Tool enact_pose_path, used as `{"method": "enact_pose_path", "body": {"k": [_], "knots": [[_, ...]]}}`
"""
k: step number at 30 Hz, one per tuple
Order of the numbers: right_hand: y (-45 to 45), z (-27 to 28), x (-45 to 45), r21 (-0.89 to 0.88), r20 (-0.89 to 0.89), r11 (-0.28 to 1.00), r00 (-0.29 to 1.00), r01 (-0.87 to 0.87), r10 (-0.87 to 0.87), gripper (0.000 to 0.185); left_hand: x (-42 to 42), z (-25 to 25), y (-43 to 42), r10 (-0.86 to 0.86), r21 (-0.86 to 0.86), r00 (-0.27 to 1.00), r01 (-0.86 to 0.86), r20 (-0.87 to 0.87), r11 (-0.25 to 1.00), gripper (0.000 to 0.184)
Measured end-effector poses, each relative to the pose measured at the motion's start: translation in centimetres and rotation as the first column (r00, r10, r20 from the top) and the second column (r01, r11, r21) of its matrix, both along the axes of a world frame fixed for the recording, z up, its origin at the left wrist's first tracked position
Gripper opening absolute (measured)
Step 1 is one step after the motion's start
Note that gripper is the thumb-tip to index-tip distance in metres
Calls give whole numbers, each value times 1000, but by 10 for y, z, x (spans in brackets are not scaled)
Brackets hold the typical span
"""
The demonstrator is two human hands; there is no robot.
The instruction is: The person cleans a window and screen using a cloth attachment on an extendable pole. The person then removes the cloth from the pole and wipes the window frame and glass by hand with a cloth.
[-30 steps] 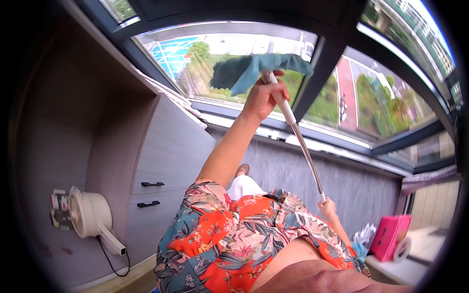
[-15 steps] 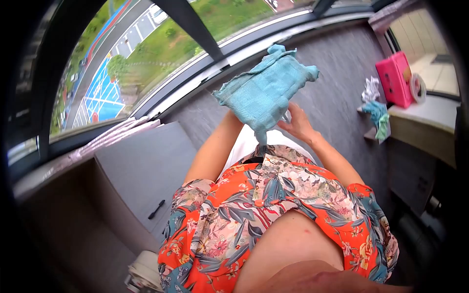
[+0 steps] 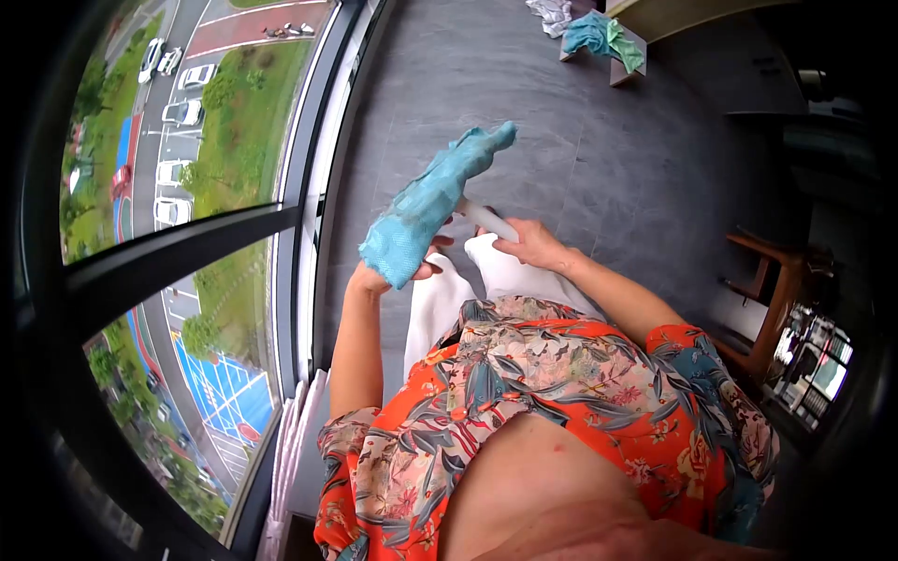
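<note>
Between my hands is a tool with a white handle point(image 3: 490, 222) and a wide head wrapped in a damp-looking blue cloth point(image 3: 417, 211). My right hand point(image 3: 535, 246) is closed around the handle's near end. At the lower left end of the wrapped head, my left hand point(image 3: 373, 278) supports it from beneath, its fingers curled at the cloth's edge and partly hidden. The cloth covers the head completely, so its shape underneath cannot be made out. The head is tilted, seen nearly edge-on, above the grey floor point(image 3: 449, 84).
Tall windows point(image 3: 178, 187) with dark frames run along my left, looking down on parked cars and a blue court. Pink-white curtain fabric point(image 3: 297, 449) hangs at lower left. Ahead right, a small stand point(image 3: 629, 70) carries blue and green cloths. A brown wooden piece of furniture point(image 3: 772, 299) stands right.
My view has swung round, putting the windows on my left. The wrapped head has turned from broadside to nearly edge-on, and the white handle shows more clearly in my right hand.
</note>
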State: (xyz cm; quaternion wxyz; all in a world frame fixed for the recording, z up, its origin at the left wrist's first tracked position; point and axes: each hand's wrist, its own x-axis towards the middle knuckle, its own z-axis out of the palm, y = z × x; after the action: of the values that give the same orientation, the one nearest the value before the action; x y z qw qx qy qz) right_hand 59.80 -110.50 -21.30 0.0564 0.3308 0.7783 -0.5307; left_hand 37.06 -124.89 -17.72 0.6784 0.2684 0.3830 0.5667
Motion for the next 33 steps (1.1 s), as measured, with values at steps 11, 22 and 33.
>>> {"method": "enact_pose_path", "body": {"k": [11, 22, 33], "knots": [[-81, -46, 38, 162, 53, 943, 952, 290, -302, 33, -49, -44, 18, 102, -603, 995, -92, -19, 792, 42], [-107, -57, 51, 185, 188, 830, 810, 527, -556, 32, -26, -23, 96, 255, -431, 966, -215, 36, 876, 22], [-138, -84, 111, 311, 400, 851, 754, 422, -520, 25, -134, -14, 147, 462, -210, 781, -411, 420, 887, 31]]}}
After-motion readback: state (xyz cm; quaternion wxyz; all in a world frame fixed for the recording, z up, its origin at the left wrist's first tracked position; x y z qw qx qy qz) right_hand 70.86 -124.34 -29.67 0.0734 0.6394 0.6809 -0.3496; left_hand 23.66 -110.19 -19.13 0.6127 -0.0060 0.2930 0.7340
